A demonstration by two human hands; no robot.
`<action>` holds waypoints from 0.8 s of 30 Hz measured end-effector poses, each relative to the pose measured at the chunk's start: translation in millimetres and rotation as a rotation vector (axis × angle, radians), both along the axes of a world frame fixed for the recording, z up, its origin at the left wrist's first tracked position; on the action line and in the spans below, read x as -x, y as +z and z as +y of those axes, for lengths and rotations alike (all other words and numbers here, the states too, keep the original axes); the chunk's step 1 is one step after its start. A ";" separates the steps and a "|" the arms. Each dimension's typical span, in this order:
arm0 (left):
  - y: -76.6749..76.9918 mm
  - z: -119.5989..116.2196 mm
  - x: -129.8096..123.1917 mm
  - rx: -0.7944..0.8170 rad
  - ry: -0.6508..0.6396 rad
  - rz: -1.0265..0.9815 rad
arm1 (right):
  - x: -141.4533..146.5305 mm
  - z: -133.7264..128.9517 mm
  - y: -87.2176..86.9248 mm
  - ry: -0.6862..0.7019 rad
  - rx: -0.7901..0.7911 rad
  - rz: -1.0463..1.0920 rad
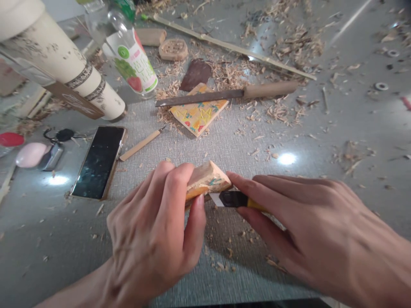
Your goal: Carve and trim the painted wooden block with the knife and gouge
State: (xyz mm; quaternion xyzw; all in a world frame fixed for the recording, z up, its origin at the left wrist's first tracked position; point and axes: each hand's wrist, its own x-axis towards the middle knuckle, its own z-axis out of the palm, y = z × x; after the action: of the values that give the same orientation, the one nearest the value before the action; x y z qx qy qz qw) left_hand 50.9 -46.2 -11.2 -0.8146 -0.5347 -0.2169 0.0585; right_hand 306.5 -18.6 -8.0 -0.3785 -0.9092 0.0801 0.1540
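My left hand [160, 218] is closed around a small carved piece of wood [210, 177] with traces of orange and teal colour on its side. Its thumb presses the near lower edge while the fingers cover the left part. In my right hand [295, 222] is a utility knife [237, 199] with a black tip section and a yellow body, gripped between thumb and fingers. The knife's short blade points left and lies against the lower right edge of the wood, close to my left thumb. My right index fingertip reaches the wood's right end.
Beyond the hands, a wooden-handled file [269, 90] lies across a painted wooden board [201, 112]. To the left are a phone [100, 162], a thin carving tool [141, 144], a plastic bottle [138, 64] and a patterned cup [72, 62]. Shavings [298, 42] litter the grey table [180, 158].
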 end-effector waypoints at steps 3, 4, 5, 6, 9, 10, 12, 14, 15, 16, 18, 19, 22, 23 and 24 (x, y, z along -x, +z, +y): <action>-0.2 1.8 -2.5 0.012 0.010 -0.021 | 1.6 0.2 -3.5 -0.009 -0.010 0.003; -0.3 2.5 -3.0 0.010 0.016 -0.026 | 2.0 0.1 -4.7 -0.010 -0.011 0.009; -0.5 3.1 -3.3 0.003 0.023 -0.028 | 2.3 0.1 -5.9 -0.012 -0.011 0.015; -0.7 3.4 -3.4 -0.003 0.029 -0.026 | 2.6 0.0 -7.0 -0.011 -0.011 0.023; -0.6 3.0 -2.5 -0.028 0.040 -0.016 | 3.1 -0.2 -9.3 -0.012 -0.032 0.031; -0.1 2.3 -2.0 -0.025 0.046 -0.013 | 3.5 -0.3 -9.7 -0.012 -0.045 0.027; 1.5 0.4 -1.4 0.016 0.064 0.000 | 4.6 -0.5 -10.3 -0.013 -0.071 0.016; 3.4 -1.4 -1.5 0.066 0.080 0.012 | 6.2 -0.8 -10.6 -0.015 -0.093 0.009; 4.1 -2.0 -1.7 0.082 0.087 0.016 | 7.1 -1.1 -10.9 -0.021 -0.105 0.005; 4.6 -2.6 -2.0 0.089 0.092 0.022 | 8.0 -1.4 -11.2 -0.028 -0.116 0.001; 4.8 -3.2 -2.6 0.074 0.096 0.026 | 9.4 -2.0 -11.9 -0.039 -0.138 -0.006; 4.7 -3.4 -2.7 0.066 0.097 0.029 | 10.0 -2.3 -12.2 -0.043 -0.148 -0.008; 4.3 -3.9 -2.0 0.084 0.100 0.035 | 10.7 -2.6 -12.5 -0.038 -0.171 -0.012; 4.2 -3.9 -1.5 0.085 0.099 0.032 | 10.7 -2.5 -12.4 -0.039 -0.183 -0.011; 4.0 -3.8 -0.9 0.084 0.098 0.030 | 10.6 -2.3 -12.3 -0.035 -0.192 -0.013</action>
State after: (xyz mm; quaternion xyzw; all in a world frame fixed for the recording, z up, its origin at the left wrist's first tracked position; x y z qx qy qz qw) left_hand 51.9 -50.0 -7.2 -0.7923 -0.5817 -0.1790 0.0425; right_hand 295.9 -20.9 -20.3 -0.3785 -0.9068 -0.0123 0.1851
